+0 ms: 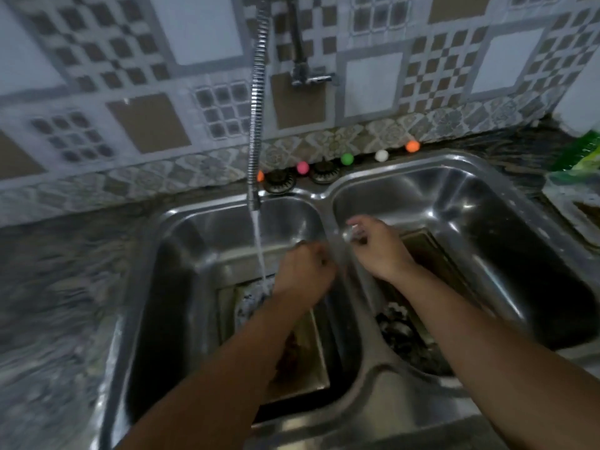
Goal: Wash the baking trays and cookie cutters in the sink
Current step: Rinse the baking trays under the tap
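Note:
Water runs from a flexible faucet hose [256, 125] into the left basin [181, 271] of a steel double sink. A dirty rectangular baking tray [311, 358] lies on that basin's floor. A second baking tray [435, 251] lies in the right basin, with several cookie cutters [397, 326] piled at its near end. My left hand [302, 274] is curled shut just right of the stream. My right hand [376, 246] is over the divider, pinching a small shiny cookie cutter [352, 232]. A blurred streak of metal joins both hands.
The tap body [305, 73] is mounted on the tiled wall. Two drain strainers [279, 181] and several small coloured balls [346, 159] sit on the sink's back ledge. A green bag [578, 157] and a white tub [571, 203] stand on the dark counter at right.

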